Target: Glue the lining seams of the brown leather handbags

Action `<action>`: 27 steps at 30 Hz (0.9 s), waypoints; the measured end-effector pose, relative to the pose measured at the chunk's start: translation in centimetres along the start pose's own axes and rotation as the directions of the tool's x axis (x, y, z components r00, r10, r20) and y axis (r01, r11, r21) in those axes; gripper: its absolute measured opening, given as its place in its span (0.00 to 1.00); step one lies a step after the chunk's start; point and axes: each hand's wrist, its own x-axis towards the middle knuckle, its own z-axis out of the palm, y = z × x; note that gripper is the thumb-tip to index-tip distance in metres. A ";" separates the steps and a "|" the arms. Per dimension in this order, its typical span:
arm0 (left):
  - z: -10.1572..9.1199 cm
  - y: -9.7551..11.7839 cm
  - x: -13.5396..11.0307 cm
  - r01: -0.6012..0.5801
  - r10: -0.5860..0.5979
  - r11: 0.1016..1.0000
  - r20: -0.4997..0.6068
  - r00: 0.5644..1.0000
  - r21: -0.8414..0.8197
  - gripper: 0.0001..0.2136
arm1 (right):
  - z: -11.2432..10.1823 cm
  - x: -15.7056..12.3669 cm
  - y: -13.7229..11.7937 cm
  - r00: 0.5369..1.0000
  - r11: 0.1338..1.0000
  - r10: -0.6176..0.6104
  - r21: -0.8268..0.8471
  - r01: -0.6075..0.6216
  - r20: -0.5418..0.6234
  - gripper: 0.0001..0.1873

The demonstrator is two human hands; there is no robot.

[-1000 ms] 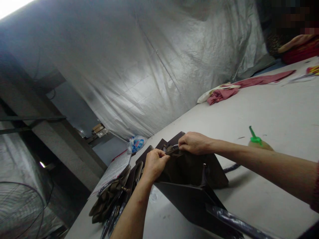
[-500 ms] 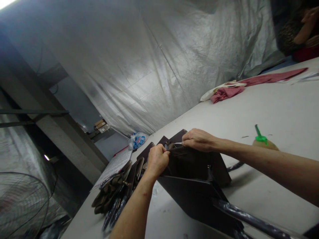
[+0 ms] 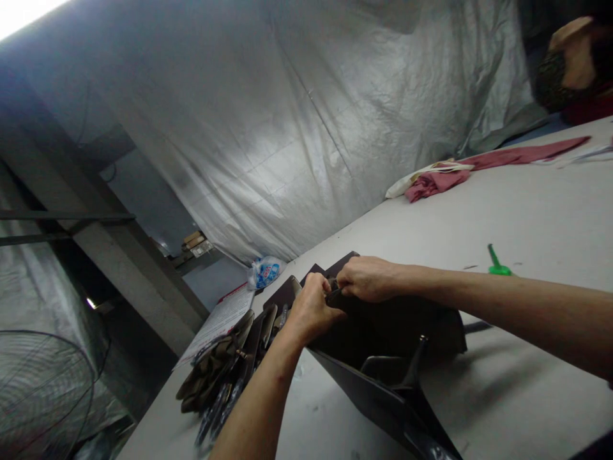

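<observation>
A dark brown handbag [image 3: 366, 393] stands open on the white table, its mouth facing up toward me. My left hand [image 3: 313, 306] has its fingers bent around the bag's far upper rim. Beside it, my right hand [image 3: 366, 278] is closed in a pinch on the same rim. A bit of brownish material shows between the two hands, but the fingertips are largely hidden. Plastic wrap covers the bag's near handle [image 3: 431, 447]. Left of my left forearm lies a group of similar dark bags [image 3: 215, 364] with wrapped handles.
Printed sheets [image 3: 223, 319] and a blue-and-white plastic bag [image 3: 265, 273] lie farther back. A green-topped bottle [image 3: 499, 269] stands behind my right forearm. Pink cloth [image 3: 438, 184] rests along the back edge, near a silver sheet curtain [image 3: 306, 128]. Another person's arm [image 3: 577, 57] appears at upper right.
My right hand has moved left and slightly down, closer to my left hand. The bag has shifted, and its near side and handle now sit lower. The green-topped bottle is more covered by my forearm.
</observation>
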 end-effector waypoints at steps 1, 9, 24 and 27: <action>-0.1 -0.2 -0.2 -0.033 0.033 0.999 0.021 0.999 -0.005 0.24 | -0.1 -0.1 0.1 1.000 1.000 0.014 -0.004 -0.014 -0.001 0.13; -0.8 -1.4 -1.0 0.033 -0.034 0.999 -0.018 0.999 -0.040 0.17 | -0.1 0.0 0.8 0.997 0.997 0.077 0.027 -0.077 -0.009 0.14; -0.4 -0.9 -1.5 0.059 -0.059 0.998 -0.157 0.986 -0.001 0.09 | -0.4 -0.8 0.2 0.997 0.993 0.074 0.090 -0.072 -0.016 0.12; -0.4 -0.2 -1.6 0.071 -0.058 0.994 -0.157 0.986 0.080 0.08 | -0.4 -1.0 0.1 0.998 0.992 0.054 0.115 -0.052 -0.012 0.13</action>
